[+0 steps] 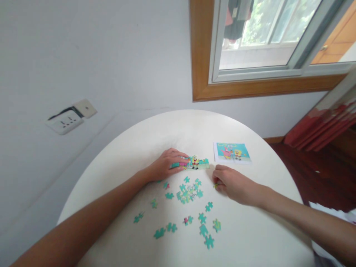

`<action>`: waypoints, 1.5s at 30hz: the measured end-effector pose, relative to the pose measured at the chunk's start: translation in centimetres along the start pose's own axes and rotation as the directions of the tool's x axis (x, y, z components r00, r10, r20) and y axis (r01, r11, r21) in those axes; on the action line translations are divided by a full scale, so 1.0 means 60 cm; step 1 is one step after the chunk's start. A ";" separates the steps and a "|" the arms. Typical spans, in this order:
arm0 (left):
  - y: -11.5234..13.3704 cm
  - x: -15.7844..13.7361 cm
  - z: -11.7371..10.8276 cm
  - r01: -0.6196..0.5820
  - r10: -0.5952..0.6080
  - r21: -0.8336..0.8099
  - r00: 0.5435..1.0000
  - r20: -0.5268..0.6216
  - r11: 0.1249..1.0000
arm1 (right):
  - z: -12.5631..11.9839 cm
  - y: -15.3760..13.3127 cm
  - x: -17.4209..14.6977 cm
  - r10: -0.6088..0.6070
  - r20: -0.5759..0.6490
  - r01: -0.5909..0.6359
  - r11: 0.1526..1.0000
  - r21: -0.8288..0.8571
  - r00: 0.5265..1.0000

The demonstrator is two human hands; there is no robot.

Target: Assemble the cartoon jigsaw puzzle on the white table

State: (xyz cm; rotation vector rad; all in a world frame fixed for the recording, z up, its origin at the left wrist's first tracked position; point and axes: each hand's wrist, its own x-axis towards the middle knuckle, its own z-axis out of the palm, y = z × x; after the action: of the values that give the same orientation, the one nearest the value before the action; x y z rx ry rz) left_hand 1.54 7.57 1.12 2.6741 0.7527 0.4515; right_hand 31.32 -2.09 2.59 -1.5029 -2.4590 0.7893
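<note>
A partly joined jigsaw puzzle (204,164) lies flat near the middle of the table, showing a yellow square cartoon figure and part of a pink one. My left hand (169,163) rests over its left end with the fingers stretched out, covering some of the picture. To the right of the joined strip, my right hand (226,182) is closed, fingertips down near the tabletop. A small yellow-green puzzle piece (216,185) shows at its fingers. Loose teal puzzle pieces (183,194) lie in a heap below the joined part, some overlapping.
A reference picture card (233,152) lies at the right rear of the round white table (116,155). Several more loose pieces (209,241) are scattered toward the near side. Behind the table are a wall with a socket (65,121) and a wood-framed window (201,87); a red curtain (314,124) hangs at right.
</note>
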 end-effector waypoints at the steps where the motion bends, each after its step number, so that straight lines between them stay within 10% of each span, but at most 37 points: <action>1: 0.001 0.000 0.000 0.002 -0.002 0.001 1.000 0.002 1.000 | 0.000 -0.001 0.000 -0.001 0.008 0.001 1.000 -0.002 1.000; 9: 0.000 0.000 0.000 -0.009 0.009 0.003 1.000 -0.004 1.000 | -0.006 -0.008 0.013 -0.115 -0.026 0.118 0.985 0.123 0.993; 17: 0.003 -0.001 -0.001 -0.003 0.003 -0.006 1.000 -0.009 1.000 | -0.027 0.016 0.134 -0.027 -0.327 0.124 0.952 0.280 0.945; 45: 0.002 -0.002 -0.002 0.002 -0.002 0.008 1.000 0.016 1.000 | 0.011 0.047 0.174 -0.098 -0.352 0.180 0.962 0.207 0.931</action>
State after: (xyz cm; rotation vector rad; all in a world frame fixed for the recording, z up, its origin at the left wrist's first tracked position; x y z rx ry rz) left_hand 1.47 7.45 1.24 2.6811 0.7541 0.4265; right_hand 28.17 7.70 -0.85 -1.2428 -2.1079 0.6989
